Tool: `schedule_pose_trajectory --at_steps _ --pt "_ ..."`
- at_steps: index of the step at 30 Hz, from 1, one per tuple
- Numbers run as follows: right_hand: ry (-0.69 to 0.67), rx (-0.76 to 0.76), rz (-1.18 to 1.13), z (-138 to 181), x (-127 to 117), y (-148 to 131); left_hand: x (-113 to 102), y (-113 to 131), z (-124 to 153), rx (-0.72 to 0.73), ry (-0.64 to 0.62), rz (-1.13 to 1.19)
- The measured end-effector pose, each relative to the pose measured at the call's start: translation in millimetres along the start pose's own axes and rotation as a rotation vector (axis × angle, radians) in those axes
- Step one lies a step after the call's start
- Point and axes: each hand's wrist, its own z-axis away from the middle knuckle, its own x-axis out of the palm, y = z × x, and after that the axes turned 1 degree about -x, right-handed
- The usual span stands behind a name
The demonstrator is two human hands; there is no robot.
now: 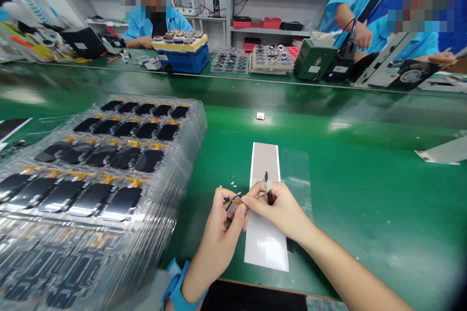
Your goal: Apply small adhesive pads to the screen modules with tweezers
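Observation:
My left hand (221, 226) pinches a small dark screen part with an orange flex cable (236, 201) just above the green bench. My right hand (279, 206) is closed round a black tweezer-like tool (267, 185) and its fingertips touch the same flex cable. Both hands hover over a long white strip of backing paper (265, 243) that lies on the mat. A blue wrist strap (175, 284) is on my left wrist.
A tall stack of clear plastic trays (109, 165) holding several dark screen parts fills the left. A small white piece (260, 116) lies on the conveyor belt (328, 102). Across it, two people in blue shirts work among trays (272, 58), a blue box (184, 56) and a green device (314, 58).

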Motion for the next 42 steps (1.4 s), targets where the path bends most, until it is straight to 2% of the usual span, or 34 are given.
schedule_pose_trajectory --at_steps 2,4,8,10,15,23,28,32,36,39,42 --pt "0.042 0.000 0.008 0 -8 -3 0 1 1 0.006 -0.018 -0.019" --pt "0.145 -0.038 0.026 3 -19 -5 1 5 5 0.021 -0.043 -0.095" --pt "0.422 -0.158 0.157 19 -39 2 5 14 15 0.053 -0.166 -0.417" --pt "0.489 -0.129 0.185 28 -40 12 8 16 18 0.104 -0.243 -0.560" --pt "0.492 -0.030 0.003 32 -24 33 18 10 18 0.211 -0.361 -0.711" --pt "0.619 -0.003 -0.108 28 -10 39 25 4 20 0.311 -0.357 -0.792" --pt "0.603 -0.011 -0.143 25 -11 37 25 2 19 0.321 -0.367 -0.839" --pt "0.566 -0.036 -0.170 25 -12 30 26 2 19 0.270 -0.346 -0.784" --pt "0.612 -0.138 -0.289 34 -14 19 25 8 16 0.181 -0.259 -0.612" --pt "0.679 -0.220 -0.340 46 -10 15 22 12 11 0.028 -0.149 -0.349" --pt "0.782 -0.283 -0.296 57 4 17 20 14 8 -0.074 -0.088 -0.015"
